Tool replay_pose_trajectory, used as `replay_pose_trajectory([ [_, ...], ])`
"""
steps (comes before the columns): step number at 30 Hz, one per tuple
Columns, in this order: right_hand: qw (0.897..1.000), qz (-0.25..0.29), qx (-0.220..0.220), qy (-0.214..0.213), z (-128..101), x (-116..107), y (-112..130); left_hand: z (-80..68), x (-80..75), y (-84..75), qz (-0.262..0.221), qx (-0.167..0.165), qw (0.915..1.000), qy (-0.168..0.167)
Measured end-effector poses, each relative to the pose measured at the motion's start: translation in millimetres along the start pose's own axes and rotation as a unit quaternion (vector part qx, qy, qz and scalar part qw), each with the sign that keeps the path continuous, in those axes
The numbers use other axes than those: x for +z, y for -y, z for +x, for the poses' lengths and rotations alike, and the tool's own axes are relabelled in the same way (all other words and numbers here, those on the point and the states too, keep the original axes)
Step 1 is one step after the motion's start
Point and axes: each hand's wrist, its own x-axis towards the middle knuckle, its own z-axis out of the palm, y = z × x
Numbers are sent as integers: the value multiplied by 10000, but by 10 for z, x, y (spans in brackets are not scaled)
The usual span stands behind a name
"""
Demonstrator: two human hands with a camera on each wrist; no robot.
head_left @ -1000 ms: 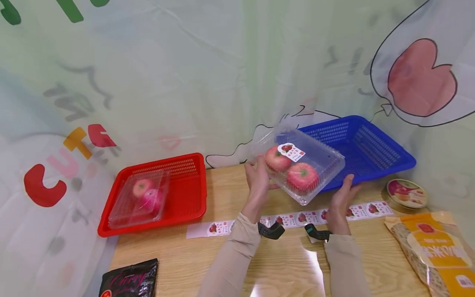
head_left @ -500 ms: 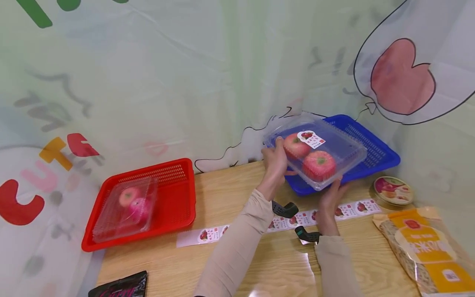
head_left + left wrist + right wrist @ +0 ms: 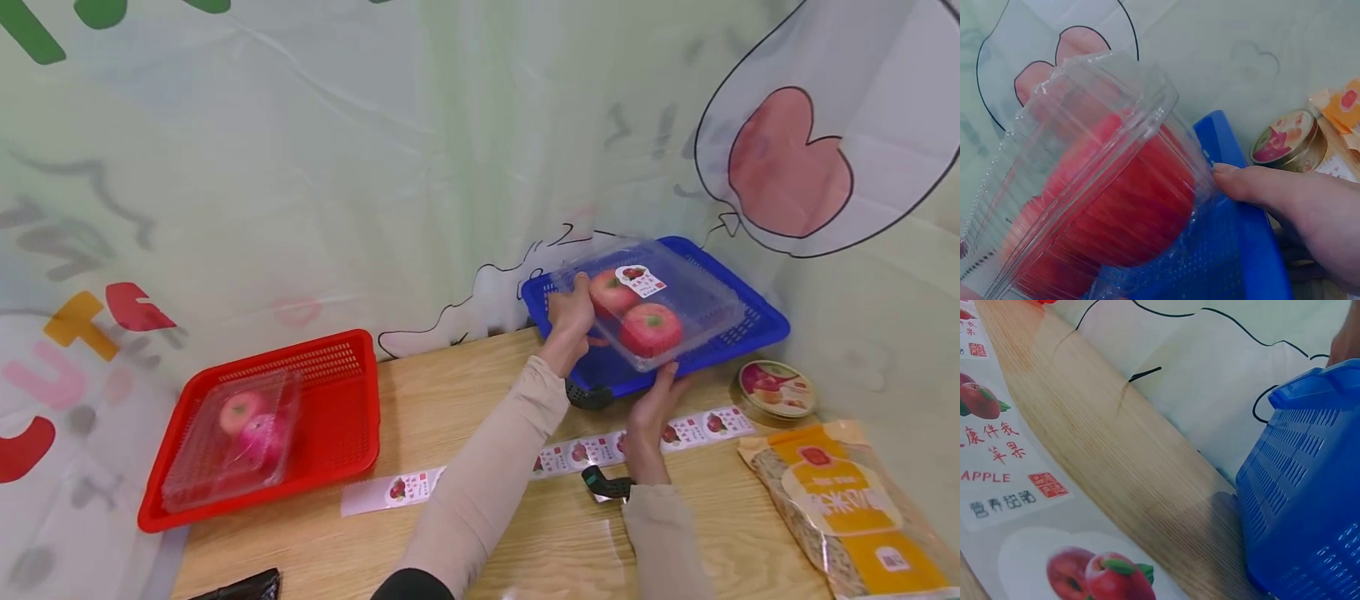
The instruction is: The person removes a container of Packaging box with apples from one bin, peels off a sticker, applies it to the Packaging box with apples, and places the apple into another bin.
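**Clear lidded apple box [image 3: 662, 303] tilting over the blue basket [image 3: 765, 324]**

The left hand [image 3: 572, 310] is gripping the box's left side; the right hand [image 3: 651, 410] is sitting by its near corner at the basket's rim, and whether it is pinching anything I cannot tell. The step in hand seems to be setting the box inside; the next move probably calls for levelling it within the rim.

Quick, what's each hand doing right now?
Left hand: holding the clear apple container.
Right hand: holding the blue basket at its near rim.
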Motion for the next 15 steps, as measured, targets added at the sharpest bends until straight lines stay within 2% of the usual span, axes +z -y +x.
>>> replay_pose_trajectory([
  [4,10000,-37,-36,24,-14,4,0,87,115,45,49,-78,10000,-38],
  [10,9996,-197,183,-42,-41,-8,6,188,239,175,380,-149,9991,-107],
  [15,9999,-124,24,-27,-48,-12,-9,259,335,280,420,-274,9987,-41],
])
